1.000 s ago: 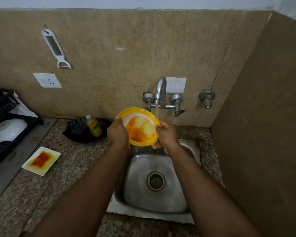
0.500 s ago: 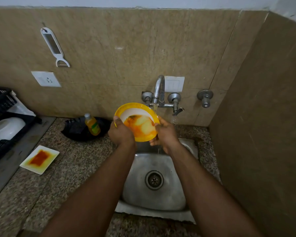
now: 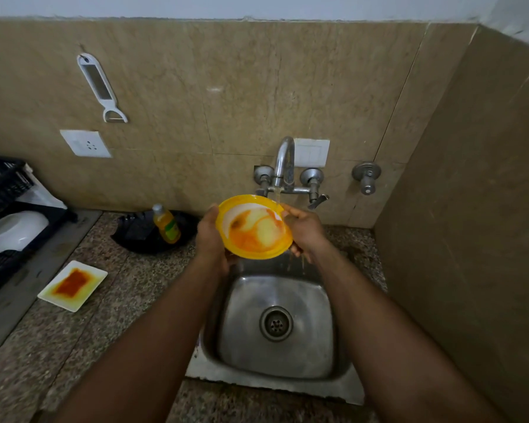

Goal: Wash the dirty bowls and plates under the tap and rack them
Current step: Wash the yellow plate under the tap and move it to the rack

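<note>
A yellow-rimmed bowl with a white inside smeared orange is held tilted over the steel sink, under the running tap. My left hand grips its left rim. My right hand holds its right rim, and orange water drips below it. A white square plate with a red-orange stain lies on the counter at left. A clean white bowl sits upside down in the black rack at the far left.
A yellow soap bottle stands on a black mat behind the counter. A white peeler hangs on the tiled wall above a socket. A side wall closes in on the right; a grey board lies under the rack.
The bowl has turned in my hands, and the water has spread and thinned the orange stain inside it. Orange water now drips into the sink.
</note>
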The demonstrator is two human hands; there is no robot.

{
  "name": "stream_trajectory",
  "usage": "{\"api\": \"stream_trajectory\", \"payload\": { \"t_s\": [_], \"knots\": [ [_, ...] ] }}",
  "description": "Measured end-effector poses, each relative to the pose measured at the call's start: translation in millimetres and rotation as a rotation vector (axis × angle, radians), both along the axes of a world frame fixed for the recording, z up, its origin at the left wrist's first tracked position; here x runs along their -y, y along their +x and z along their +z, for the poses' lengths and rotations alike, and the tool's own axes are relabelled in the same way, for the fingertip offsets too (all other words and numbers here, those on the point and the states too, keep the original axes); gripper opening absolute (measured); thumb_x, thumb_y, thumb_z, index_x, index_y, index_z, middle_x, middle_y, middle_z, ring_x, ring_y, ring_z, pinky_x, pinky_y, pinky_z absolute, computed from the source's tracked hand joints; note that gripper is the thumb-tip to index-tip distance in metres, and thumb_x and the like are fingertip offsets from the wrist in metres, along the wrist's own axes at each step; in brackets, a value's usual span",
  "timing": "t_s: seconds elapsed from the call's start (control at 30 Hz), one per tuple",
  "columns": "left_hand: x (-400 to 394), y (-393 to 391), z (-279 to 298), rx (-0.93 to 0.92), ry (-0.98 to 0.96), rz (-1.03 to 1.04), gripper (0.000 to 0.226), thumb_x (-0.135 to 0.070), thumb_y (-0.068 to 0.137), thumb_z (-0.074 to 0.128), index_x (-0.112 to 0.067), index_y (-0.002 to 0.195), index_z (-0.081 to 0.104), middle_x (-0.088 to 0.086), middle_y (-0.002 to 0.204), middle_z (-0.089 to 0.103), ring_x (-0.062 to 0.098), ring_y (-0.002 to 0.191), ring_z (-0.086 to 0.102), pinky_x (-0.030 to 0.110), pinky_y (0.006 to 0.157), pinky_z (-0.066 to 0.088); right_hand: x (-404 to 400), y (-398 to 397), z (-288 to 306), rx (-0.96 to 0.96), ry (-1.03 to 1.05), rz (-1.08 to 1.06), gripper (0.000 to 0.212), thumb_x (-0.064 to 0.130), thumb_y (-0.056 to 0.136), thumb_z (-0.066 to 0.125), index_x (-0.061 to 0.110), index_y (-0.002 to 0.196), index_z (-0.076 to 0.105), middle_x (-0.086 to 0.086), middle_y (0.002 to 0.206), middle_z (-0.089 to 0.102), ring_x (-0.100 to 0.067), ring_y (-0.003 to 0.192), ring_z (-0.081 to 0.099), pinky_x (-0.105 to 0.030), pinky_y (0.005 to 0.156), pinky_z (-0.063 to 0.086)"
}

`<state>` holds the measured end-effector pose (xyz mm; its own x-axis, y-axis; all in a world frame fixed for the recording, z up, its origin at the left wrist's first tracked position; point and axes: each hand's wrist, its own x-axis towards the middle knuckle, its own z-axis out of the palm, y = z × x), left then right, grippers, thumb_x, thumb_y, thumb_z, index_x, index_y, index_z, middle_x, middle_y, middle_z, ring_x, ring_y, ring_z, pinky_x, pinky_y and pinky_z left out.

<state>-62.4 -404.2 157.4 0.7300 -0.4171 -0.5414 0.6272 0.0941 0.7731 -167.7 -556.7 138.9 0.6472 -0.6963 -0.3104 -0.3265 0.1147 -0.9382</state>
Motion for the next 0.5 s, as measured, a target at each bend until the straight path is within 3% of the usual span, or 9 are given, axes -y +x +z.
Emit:
{"api": "stream_trajectory", "payload": {
  "t_s": [0.1, 0.17, 0.27, 0.33, 0.43, 0.5],
  "knots": [
    [-5, 7, 7, 0.019, 0.140, -0.142, 0.053, -0.065, 0.092, 0.055, -0.023, 0.123, 0.064, 0.013, 0.114, 0.074, 0.039, 0.106, 0.070, 0.067, 0.096, 0.052, 5, 1, 6, -0.026, -0.017, 0.099, 0.039, 0.026, 0.106, 0.052, 0.033, 0.144, 0.056, -0.007, 0.053, 0.059, -0.017, 0.036, 0.048, -0.023, 0.037, 0.040],
    [-1, 11, 4, 0.064, 0.157, -0.032, 0.043, -0.060, 0.096, 0.057, -0.023, 0.118, 0.059, 0.012, 0.109, 0.070, 0.038, 0.099, 0.069, 0.067, 0.091, 0.054, 2, -1, 8, -0.012, 0.051, 0.183, 0.043, 0.011, 0.102, 0.052, 0.030, 0.140, 0.060, -0.008, 0.074, 0.071, -0.020, 0.052, 0.061, -0.029, 0.046, 0.052],
    [3, 18, -14, 0.225, 0.277, 0.133, 0.054, -0.072, 0.081, 0.057, -0.019, 0.092, 0.065, 0.014, 0.109, 0.071, 0.039, 0.099, 0.068, 0.065, 0.086, 0.057, -8, -8, 2, 0.061, 0.182, 0.208, 0.058, -0.005, 0.093, 0.050, 0.033, 0.135, 0.059, -0.001, 0.103, 0.076, -0.030, 0.078, 0.074, -0.039, 0.057, 0.060],
    [5, 16, -24, 0.321, 0.377, 0.158, 0.058, -0.075, 0.079, 0.052, -0.018, 0.075, 0.061, 0.016, 0.104, 0.071, 0.039, 0.100, 0.068, 0.061, 0.090, 0.057, -13, -7, -2, 0.073, 0.186, 0.081, 0.045, 0.000, 0.096, 0.051, 0.026, 0.130, 0.063, -0.005, 0.099, 0.076, -0.032, 0.071, 0.075, -0.043, 0.054, 0.062],
    [5, -5, -10, 0.429, 0.437, 0.175, 0.059, -0.057, 0.101, 0.048, -0.004, 0.093, 0.071, 0.019, 0.105, 0.070, 0.034, 0.101, 0.066, 0.046, 0.093, 0.054, -16, 1, -6, 0.032, 0.033, -0.123, 0.022, 0.021, 0.103, 0.055, 0.018, 0.115, 0.072, -0.015, 0.087, 0.075, -0.029, 0.052, 0.068, -0.047, 0.047, 0.060],
    [6, -11, -8, 0.449, 0.443, 0.240, 0.058, -0.047, 0.106, 0.046, 0.005, 0.107, 0.072, 0.019, 0.103, 0.068, 0.030, 0.096, 0.063, 0.036, 0.084, 0.047, -20, 4, -4, 0.037, 0.025, -0.107, 0.025, 0.020, 0.102, 0.054, 0.021, 0.118, 0.072, -0.014, 0.095, 0.075, -0.030, 0.058, 0.070, -0.050, 0.050, 0.061]
  ]
}}
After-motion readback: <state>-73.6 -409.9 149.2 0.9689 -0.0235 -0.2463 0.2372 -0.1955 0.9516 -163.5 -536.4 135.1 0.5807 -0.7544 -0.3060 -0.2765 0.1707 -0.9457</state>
